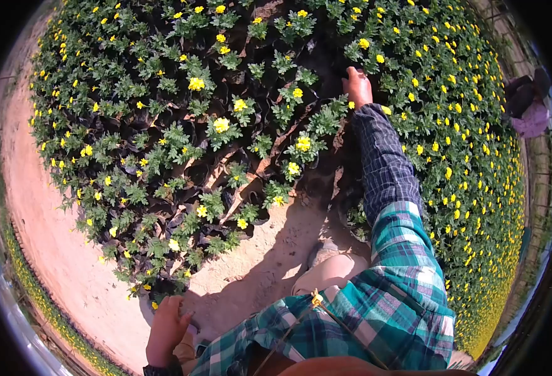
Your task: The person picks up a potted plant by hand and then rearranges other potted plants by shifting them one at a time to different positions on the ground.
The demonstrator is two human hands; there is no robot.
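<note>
My right hand reaches far forward into a dark gap among the potted plants, its fingers bent downward. Whatever lies under those fingertips is in deep shadow, and I cannot make it out. Close by on the left is a leafy marigold plant. My left hand hangs at the lower left, fingers loosely curved and apart, with nothing visible in it. Just above it stands a marigold plant at the bed's near corner. Yellow-flowered marigolds in black grow bags spread ahead of me.
Sandy bare soil runs between my legs and the bags, and a wide dirt path curves along the left. Denser marigold plants fill the right side. Dark and pinkish items appear at the far right edge.
</note>
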